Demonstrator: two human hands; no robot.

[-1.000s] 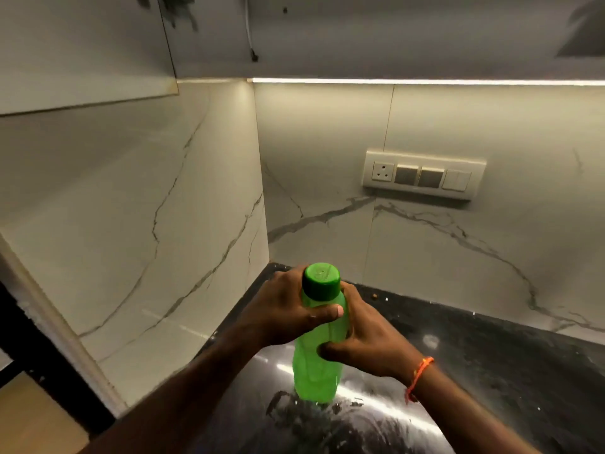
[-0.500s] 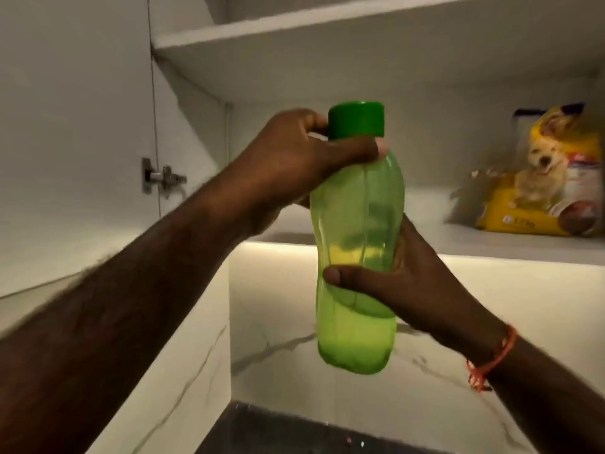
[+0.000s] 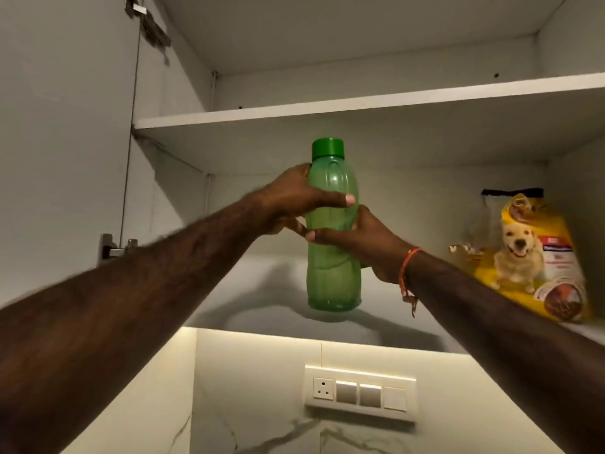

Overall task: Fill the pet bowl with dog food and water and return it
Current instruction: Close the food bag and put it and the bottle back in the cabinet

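Green bottle (image 3: 333, 231): upright, capped with darker green lid (image 3: 327, 148), raised to level of lower cabinet shelf (image 3: 248, 309). Base just above shelf surface or barely touching; cannot tell which. Probably being put away or set down there, cap on to prevent spills.

Left hand (image 3: 294, 204): wrapped round upper body of bottle, thumb across front, fingers behind. Grip high, likely for steadying the top.

Right hand (image 3: 353, 244): curled round bottle's middle from the right, directly under left hand, thumb touching front face. Lower grip, apparently bearing the weight. Orange thread (image 3: 407, 267) on wrist.

Dog food bag (image 3: 537, 257): yellow, printed with a puppy, leaning on same shelf well to right of right hand, untouched. Top appears folded or clipped shut.

Upper shelf (image 3: 360, 106): above both hands.

Switch panel (image 3: 360, 393): on wall below hands, under lit strip.

Pet bowl: not in view; fill state unknown.
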